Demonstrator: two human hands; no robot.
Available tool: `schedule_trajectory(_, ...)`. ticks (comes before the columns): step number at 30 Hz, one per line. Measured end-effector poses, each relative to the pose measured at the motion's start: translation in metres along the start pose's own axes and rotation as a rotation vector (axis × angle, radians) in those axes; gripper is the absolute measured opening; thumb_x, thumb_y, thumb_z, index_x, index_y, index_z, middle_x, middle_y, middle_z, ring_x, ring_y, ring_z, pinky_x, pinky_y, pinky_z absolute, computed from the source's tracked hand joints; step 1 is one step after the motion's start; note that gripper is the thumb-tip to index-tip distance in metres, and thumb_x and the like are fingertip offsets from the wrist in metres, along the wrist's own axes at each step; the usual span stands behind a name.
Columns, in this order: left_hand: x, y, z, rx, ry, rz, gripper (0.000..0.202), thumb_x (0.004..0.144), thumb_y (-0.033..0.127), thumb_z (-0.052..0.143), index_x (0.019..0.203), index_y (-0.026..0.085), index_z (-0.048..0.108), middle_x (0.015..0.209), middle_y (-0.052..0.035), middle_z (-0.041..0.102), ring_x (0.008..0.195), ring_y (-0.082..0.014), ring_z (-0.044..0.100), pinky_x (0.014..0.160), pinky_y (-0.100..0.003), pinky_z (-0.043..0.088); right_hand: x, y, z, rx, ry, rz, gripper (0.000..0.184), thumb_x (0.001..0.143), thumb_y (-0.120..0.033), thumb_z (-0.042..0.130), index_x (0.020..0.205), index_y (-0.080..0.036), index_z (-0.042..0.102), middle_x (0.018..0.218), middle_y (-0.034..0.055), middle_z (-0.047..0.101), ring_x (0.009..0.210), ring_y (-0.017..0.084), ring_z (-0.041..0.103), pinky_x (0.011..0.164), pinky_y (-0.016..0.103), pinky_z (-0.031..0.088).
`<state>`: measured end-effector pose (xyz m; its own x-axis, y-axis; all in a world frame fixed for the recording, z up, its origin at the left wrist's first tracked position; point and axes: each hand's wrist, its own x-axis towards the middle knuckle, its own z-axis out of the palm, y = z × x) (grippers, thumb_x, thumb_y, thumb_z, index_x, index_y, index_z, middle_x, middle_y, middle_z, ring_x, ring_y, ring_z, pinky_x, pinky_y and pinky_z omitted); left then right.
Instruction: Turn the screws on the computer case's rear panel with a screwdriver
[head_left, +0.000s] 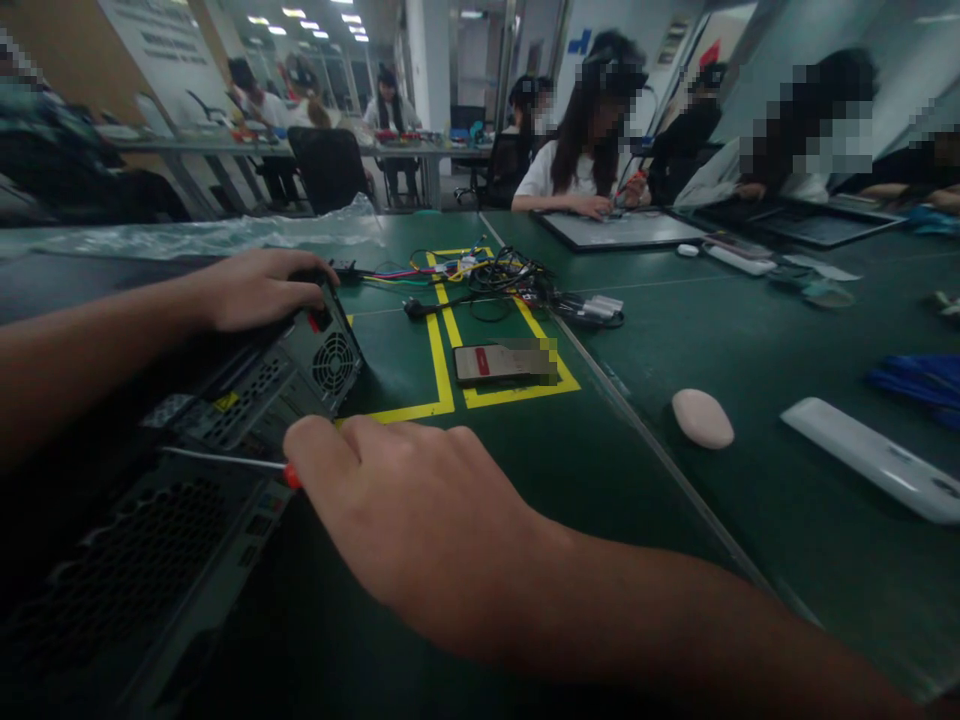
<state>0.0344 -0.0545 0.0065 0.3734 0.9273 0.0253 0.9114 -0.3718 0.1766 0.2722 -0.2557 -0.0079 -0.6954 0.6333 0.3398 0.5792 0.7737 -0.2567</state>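
A computer case (135, 540) lies on its side at the near left of the green table (615, 500). My right hand (405, 510) is closed around a red-handled screwdriver (225, 462), whose shaft points left against the case's rear panel. My left hand (259, 288) rests curled over the top of the power supply (300, 375), a grey box with a round fan grille that sits at the case's far end.
A tangle of coloured cables (487, 275) and a flat card (502, 362) lie inside yellow tape lines. A pink oval object (702, 417) and a white bar (874, 458) lie to the right. Clear plastic wrap (225, 235) lies at the far left. Other people work at tables behind.
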Motion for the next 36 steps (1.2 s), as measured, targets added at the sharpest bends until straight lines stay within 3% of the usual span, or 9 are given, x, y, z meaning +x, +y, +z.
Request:
schedule_trajectory(15, 0.003, -0.003, 0.002, -0.049, 0.01, 0.013, 0.066, 0.075, 0.048, 0.045, 0.126, 0.011, 0.065, 0.13, -0.0162, 0.065, 0.122, -0.0354, 0.058, 0.111, -0.049, 0.04, -0.003, 0.002, -0.007, 0.062, -0.019, -0.044, 0.016, 0.101, -0.014, 0.041, 0.108, -0.013, 0.054, 0.081, 0.0015, 0.07, 0.056, 0.016, 0.056, 0.044, 0.032, 0.022)
schedule_trajectory(25, 0.006, -0.006, 0.003, -0.027, 0.021, 0.017, 0.065, 0.076, 0.049, 0.045, 0.125, 0.014, 0.066, 0.134, -0.0151, 0.065, 0.125, -0.0353, 0.058, 0.113, -0.047, 0.039, 0.001, 0.004, 0.003, -0.049, 0.046, -0.049, 0.019, 0.101, -0.011, 0.039, 0.112, -0.015, 0.055, 0.088, 0.0029, 0.071, 0.068, 0.02, 0.064, 0.049, 0.033, 0.03)
schedule_trajectory(36, 0.002, -0.004, 0.002, 0.002, 0.028, 0.035, 0.068, 0.077, 0.052, 0.043, 0.127, 0.012, 0.065, 0.131, -0.0153, 0.067, 0.121, -0.0341, 0.059, 0.109, -0.044, 0.041, 0.001, -0.005, 0.004, -0.137, 0.102, 0.021, 0.019, 0.103, -0.021, 0.043, 0.098, -0.018, 0.061, 0.095, 0.0057, 0.071, 0.086, 0.024, 0.068, 0.057, 0.035, 0.044)
